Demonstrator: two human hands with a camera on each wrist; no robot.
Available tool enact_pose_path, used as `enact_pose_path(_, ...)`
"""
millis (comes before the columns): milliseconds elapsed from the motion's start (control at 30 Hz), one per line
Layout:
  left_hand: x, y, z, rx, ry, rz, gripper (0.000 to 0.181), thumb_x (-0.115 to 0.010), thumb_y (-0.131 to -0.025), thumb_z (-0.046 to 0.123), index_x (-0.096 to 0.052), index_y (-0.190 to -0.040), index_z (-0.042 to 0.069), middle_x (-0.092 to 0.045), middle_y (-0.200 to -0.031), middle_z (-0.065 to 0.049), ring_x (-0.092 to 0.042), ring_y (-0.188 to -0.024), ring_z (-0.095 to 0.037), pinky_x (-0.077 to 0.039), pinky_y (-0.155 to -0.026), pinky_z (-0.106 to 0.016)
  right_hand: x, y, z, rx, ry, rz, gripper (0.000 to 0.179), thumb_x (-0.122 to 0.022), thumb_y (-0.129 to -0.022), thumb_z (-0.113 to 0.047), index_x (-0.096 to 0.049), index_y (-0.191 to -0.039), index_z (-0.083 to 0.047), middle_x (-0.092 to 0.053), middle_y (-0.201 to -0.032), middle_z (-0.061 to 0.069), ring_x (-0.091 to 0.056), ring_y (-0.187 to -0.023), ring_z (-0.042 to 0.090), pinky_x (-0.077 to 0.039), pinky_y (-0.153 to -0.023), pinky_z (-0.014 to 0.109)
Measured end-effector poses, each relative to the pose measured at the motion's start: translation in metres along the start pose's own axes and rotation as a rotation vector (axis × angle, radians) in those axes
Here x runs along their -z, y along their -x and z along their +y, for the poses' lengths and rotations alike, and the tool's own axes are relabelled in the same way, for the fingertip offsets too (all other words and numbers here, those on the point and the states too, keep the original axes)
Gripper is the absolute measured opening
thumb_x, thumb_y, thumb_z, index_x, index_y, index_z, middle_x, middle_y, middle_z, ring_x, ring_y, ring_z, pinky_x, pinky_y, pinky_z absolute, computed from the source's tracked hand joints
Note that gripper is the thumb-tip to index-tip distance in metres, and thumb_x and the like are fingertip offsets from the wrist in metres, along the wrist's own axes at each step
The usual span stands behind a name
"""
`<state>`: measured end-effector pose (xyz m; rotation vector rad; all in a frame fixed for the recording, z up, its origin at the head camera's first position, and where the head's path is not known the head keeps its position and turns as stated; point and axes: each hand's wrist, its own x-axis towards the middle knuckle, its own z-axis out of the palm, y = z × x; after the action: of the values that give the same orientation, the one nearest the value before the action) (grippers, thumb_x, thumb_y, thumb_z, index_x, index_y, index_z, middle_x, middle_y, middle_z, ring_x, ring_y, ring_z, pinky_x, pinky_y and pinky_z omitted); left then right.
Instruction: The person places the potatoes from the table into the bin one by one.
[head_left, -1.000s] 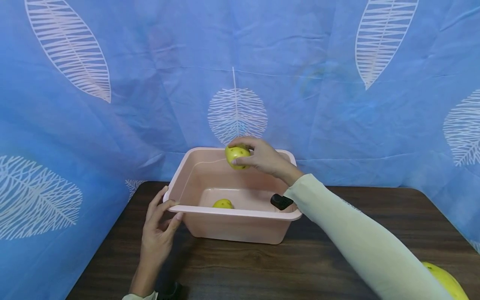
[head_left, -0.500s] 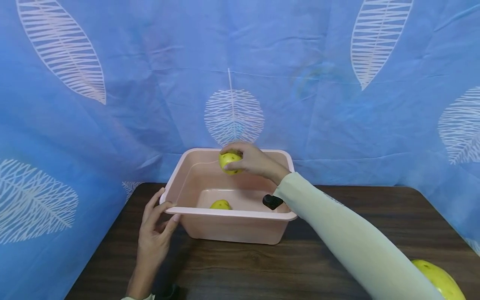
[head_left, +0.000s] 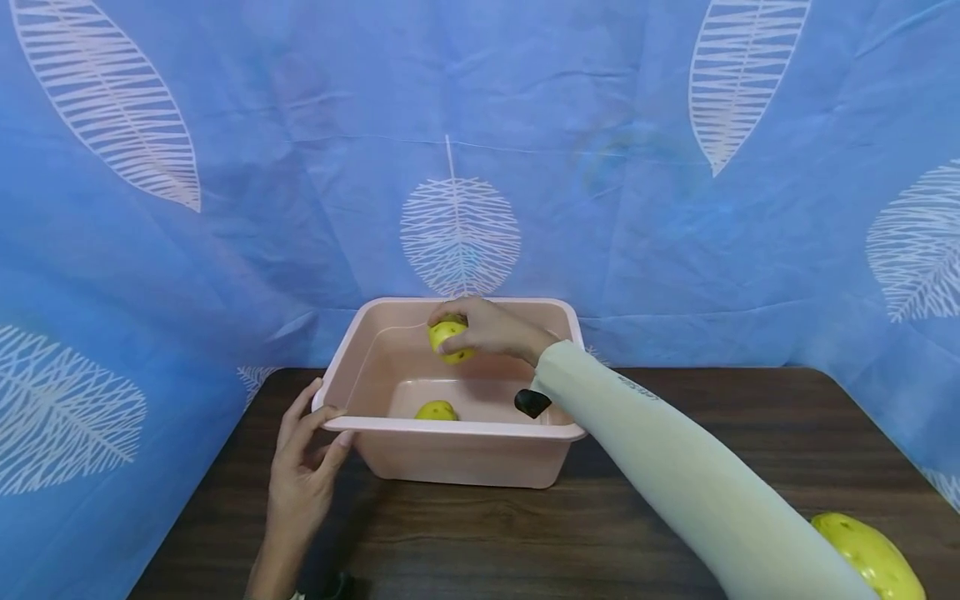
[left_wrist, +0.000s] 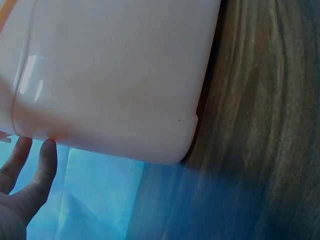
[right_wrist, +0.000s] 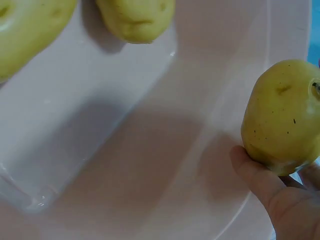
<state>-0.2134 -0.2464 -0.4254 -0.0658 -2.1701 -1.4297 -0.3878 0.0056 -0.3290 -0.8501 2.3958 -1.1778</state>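
A pink plastic basin (head_left: 465,454) stands on the dark wooden table. My right hand (head_left: 491,327) holds a yellow potato (head_left: 446,340) between thumb and fingers, inside the basin's opening near its back wall. In the right wrist view this potato (right_wrist: 282,115) is above the basin floor, with the thumb along its lower side. Two more potatoes lie in the basin: one (right_wrist: 137,20) beside a larger-looking one (right_wrist: 30,35); the head view shows just one potato (head_left: 437,410), partly behind the front rim. My left hand (head_left: 300,483) grips the rim at the front left corner.
Another yellow potato (head_left: 870,554), larger-looking, rests on the table (head_left: 720,450) at the front right, partly behind my right sleeve (head_left: 660,450). A blue cloth (head_left: 585,208) with white leaf prints hangs behind and beside the table.
My right hand has lowered the potato further into the basin, slightly leftward. The left hand keeps its grip on the rim. The whole head view has shifted a little.
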Motion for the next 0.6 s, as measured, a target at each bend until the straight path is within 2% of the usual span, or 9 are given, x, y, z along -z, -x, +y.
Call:
enact_pose_path(267,-0.0017,0.0002,0.0012,0.012,0.013,0.004,0.034,-0.071,-0.089,0.007,-0.065,-0.122,0.012,-0.034,-0.155,0.01,-0.041,-0.137,-0.026,-0.053,-0.08,-0.014,-0.0025,-0.0013,0.0033,-0.012,0.034,-0.021,0.039,-0.071,-0.09,-0.021,-0.063,-0.128,-0.024,-0.057,-0.127,-0.003,-0.053,-0.109,0.02,-0.051,-0.088,0.034)
enact_pose_path(600,-0.0021,0.0011,-0.0019,-0.002,0.021,-0.003,0.032,-0.069,-0.09,0.005,-0.064,-0.121,0.008,-0.033,-0.156,0.009,-0.041,-0.136,-0.022,-0.054,-0.079,-0.014,-0.006,-0.0038,0.0088,-0.003,0.122,-0.058,0.039,-0.074,-0.087,-0.019,-0.066,-0.125,-0.019,-0.06,-0.122,-0.001,-0.055,-0.104,0.019,-0.053,-0.085,0.029)
